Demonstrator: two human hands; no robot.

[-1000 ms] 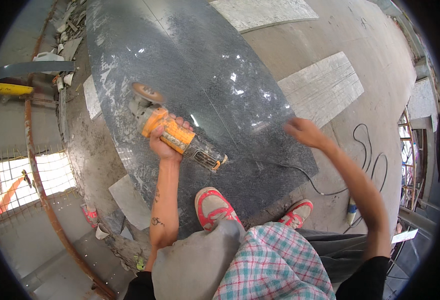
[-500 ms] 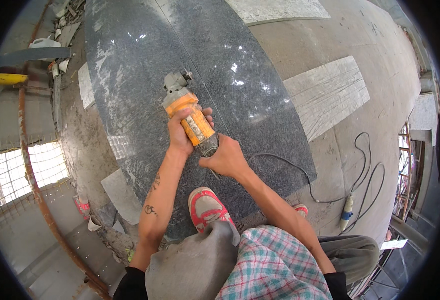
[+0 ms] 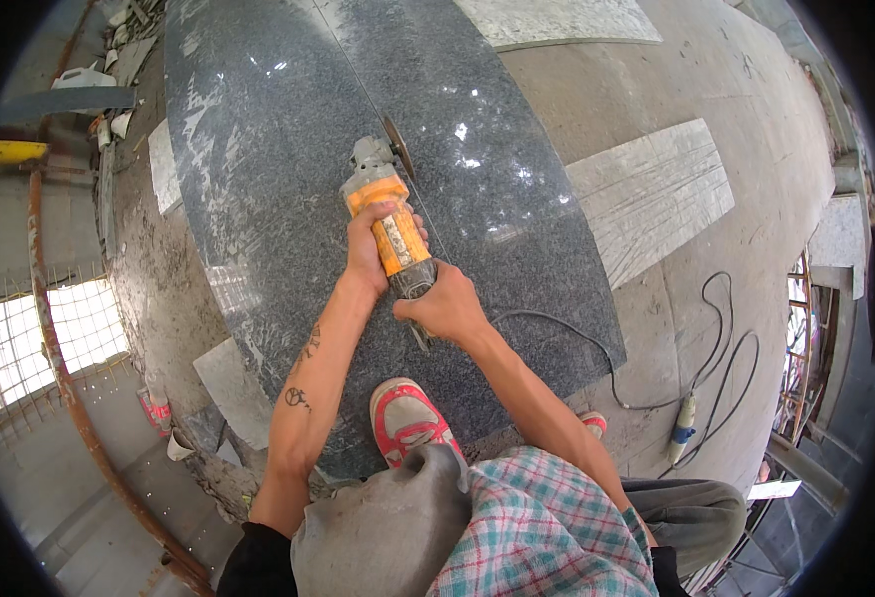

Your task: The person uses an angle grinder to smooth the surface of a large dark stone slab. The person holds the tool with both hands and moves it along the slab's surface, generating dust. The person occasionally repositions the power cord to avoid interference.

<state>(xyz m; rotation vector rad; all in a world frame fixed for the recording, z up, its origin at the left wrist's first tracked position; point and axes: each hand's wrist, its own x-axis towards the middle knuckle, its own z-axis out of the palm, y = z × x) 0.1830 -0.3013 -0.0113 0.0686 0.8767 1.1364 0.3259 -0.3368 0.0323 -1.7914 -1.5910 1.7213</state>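
An orange and grey angle grinder [image 3: 389, 232] is held in both hands above a large polished dark granite slab [image 3: 502, 144]. My left hand [image 3: 368, 244] wraps round its orange body. My right hand [image 3: 442, 303] grips the dark rear end. The thin cutting disc [image 3: 397, 144] stands upright beside a straight line that runs along the slab; whether it touches the stone I cannot tell. A black power cable [image 3: 547, 315] leads from the grinder to the right. My shoe [image 3: 412, 423], red and beige, is on the slab below the tool.
Pale stone offcuts [image 3: 646, 204] lie beside and under the slab. A cable connector [image 3: 684, 423] rests among loops at the right. At the left are a rusty pipe [image 3: 44, 308], wire mesh [image 3: 79, 318], rubble and a white jug [image 3: 84, 78]. Scaffolding stands at the far right.
The grinder has swung upright from a diagonal, its disc now vertical near the line. My right hand came in from the right and took hold of its rear end.
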